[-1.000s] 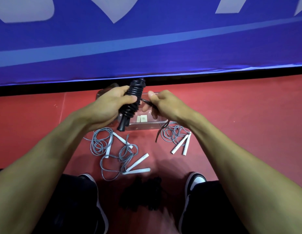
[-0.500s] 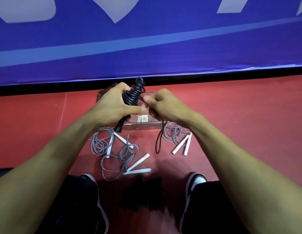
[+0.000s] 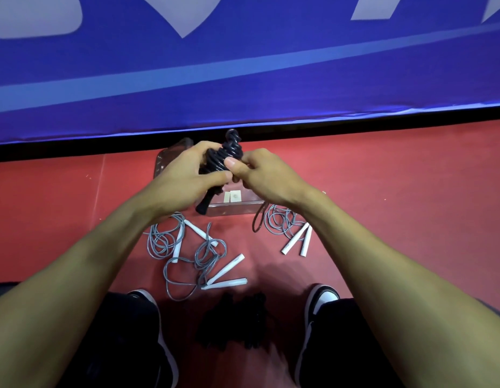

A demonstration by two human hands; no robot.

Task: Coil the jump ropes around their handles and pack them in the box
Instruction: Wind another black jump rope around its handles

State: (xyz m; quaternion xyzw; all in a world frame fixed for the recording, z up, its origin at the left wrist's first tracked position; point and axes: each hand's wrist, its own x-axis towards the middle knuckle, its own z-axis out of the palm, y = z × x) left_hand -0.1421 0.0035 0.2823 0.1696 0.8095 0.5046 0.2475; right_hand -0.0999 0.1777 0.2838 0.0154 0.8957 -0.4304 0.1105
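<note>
The black jump rope (image 3: 219, 161), its cord wound in thick coils round its handles, is held in the air above the clear box (image 3: 229, 207), at about twelve o'clock from the person's knees. The left hand (image 3: 184, 177) grips the bundle from nine o'clock, fingers curled over the top and thumb laid along the near side; a bare black handle end sticks out beneath it toward six o'clock. The right hand (image 3: 260, 172) meets the bundle from three o'clock, thumb and fingers pinching the cord against the coils. A loose black loop (image 3: 258, 219) of the same rope hangs from under the right wrist, down past the box's near right corner.

The box sits on the red floor (image 3: 397, 191) directly below the hands, mostly hidden by them, with two small pale labels on its near wall.

On the floor at seven o'clock from the box lies a grey rope with white handles (image 3: 170, 239), loosely tangled, and just below it a second grey rope (image 3: 212, 264), whose white handles splay toward four o'clock. At five o'clock from the box a third grey rope (image 3: 288, 228) lies with its two white handles side by side.

Nearer, a blurred black heap (image 3: 234, 317) rests between the two shoes (image 3: 321, 301). At twelve o'clock, a blue banner (image 3: 243, 79) runs across the back.
</note>
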